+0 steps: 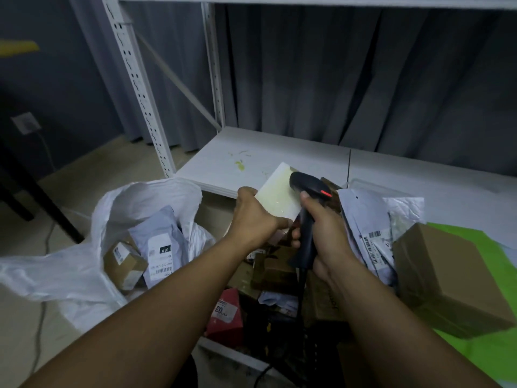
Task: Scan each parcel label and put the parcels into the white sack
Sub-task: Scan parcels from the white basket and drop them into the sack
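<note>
Left hand (253, 217) grips a flat pale parcel (281, 197) while the right hand (326, 233) clutches the black scanner (307, 208) (red light on) beside the white sack (92, 239).

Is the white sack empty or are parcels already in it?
Not empty: the white sack has an open mouth showing a grey mailer and a small brown box inside.

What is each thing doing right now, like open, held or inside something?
White plastic sack, open, parcels inside.
Pale flat parcel, held by left hand.
Black handheld scanner, gripped in right hand.
Grey mailer bag, inside the sack.
Small brown cardboard box, inside the sack.
Large brown cardboard box, closed, outside the sack.
</note>
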